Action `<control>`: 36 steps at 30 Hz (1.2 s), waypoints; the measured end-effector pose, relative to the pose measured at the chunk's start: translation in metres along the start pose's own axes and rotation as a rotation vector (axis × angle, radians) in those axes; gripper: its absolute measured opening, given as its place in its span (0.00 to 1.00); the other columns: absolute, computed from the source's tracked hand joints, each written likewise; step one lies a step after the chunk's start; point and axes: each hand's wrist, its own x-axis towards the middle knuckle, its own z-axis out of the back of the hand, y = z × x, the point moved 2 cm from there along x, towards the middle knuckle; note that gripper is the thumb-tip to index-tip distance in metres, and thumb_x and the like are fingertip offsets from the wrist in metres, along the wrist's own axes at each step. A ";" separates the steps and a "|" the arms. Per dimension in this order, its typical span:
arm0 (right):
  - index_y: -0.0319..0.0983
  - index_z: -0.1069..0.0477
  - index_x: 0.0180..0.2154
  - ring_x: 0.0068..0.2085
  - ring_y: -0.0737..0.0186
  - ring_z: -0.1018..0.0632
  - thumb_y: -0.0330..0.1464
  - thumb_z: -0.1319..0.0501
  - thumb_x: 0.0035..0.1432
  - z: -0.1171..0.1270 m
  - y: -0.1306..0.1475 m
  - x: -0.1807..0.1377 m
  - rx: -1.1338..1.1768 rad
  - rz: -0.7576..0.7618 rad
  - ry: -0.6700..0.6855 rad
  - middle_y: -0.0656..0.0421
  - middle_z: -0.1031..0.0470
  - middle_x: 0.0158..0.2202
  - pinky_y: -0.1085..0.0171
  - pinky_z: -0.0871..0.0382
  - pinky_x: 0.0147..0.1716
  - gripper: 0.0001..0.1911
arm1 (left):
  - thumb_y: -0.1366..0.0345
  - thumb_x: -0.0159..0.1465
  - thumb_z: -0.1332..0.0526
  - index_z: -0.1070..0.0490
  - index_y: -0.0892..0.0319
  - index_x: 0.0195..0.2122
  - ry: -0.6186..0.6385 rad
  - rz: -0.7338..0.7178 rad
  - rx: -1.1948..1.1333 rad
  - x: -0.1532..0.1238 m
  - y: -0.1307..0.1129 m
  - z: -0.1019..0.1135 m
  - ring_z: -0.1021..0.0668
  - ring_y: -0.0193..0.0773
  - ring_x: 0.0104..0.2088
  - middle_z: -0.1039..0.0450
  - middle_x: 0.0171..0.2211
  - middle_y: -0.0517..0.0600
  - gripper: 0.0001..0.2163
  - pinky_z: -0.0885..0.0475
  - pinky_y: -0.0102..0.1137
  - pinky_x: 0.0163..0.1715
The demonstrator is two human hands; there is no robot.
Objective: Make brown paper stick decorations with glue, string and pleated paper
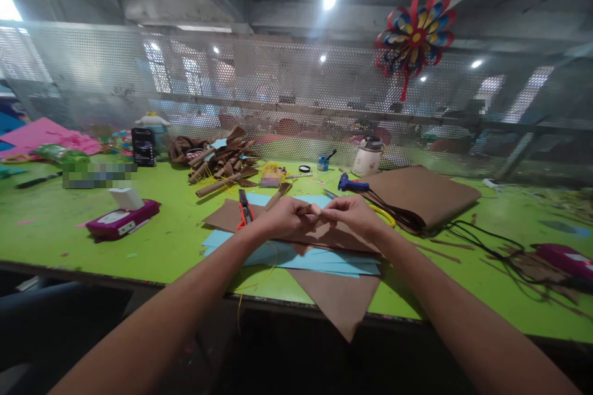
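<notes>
My left hand [288,217] is closed around brown paper that looks like a thin roll [278,194], part of which shows above the knuckles. Thumb and fingers of my right hand [354,213] pinch together at the tip of that paper, touching my left fingertips; the fingers hide much of it. Beneath both hands lie brown paper sheets [340,241] over light blue paper sheets [324,261]. Another brown sheet [340,296] hangs past the table edge in a point. A red-and-black cutter-like tool [245,208] rests beside my left hand.
Behind my right hand are a blue glue gun [353,184] and a folded brown paper stack [421,194], with a black cord [491,231] at right. Brown paper rolls [227,163] and yellow string lie farther back. A purple box [123,220] sits left on the green table [180,253].
</notes>
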 end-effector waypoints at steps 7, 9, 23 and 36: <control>0.34 0.27 0.24 0.20 0.68 0.32 0.41 0.40 0.50 0.001 -0.004 0.000 -0.061 0.011 0.054 0.59 0.30 0.17 0.68 0.42 0.22 0.15 | 0.61 0.58 0.46 0.30 0.63 0.25 -0.019 -0.027 0.129 -0.002 -0.009 0.001 0.41 0.27 0.19 0.42 0.15 0.42 0.12 0.48 0.24 0.19; 0.33 0.27 0.24 0.20 0.69 0.32 0.41 0.40 0.50 0.000 -0.005 -0.001 -0.068 0.008 0.066 0.59 0.31 0.16 0.68 0.42 0.21 0.16 | 0.60 0.58 0.46 0.30 0.64 0.25 -0.003 0.000 0.146 -0.003 -0.011 0.002 0.42 0.27 0.18 0.43 0.14 0.42 0.13 0.48 0.25 0.18; 0.34 0.26 0.29 0.23 0.68 0.29 0.41 0.42 0.52 -0.002 -0.001 -0.003 -0.207 0.109 0.129 0.58 0.27 0.21 0.70 0.39 0.23 0.16 | 0.61 0.56 0.46 0.37 0.62 0.20 0.022 0.023 0.197 -0.002 -0.009 0.002 0.43 0.28 0.19 0.48 0.16 0.41 0.11 0.51 0.26 0.19; 0.34 0.31 0.24 0.18 0.70 0.30 0.43 0.41 0.50 0.009 -0.001 -0.003 -0.033 -0.047 0.324 0.59 0.29 0.18 0.70 0.37 0.21 0.18 | 0.62 0.56 0.46 0.38 0.61 0.19 0.128 0.037 0.189 -0.004 -0.004 0.004 0.41 0.28 0.20 0.42 0.17 0.43 0.11 0.49 0.26 0.21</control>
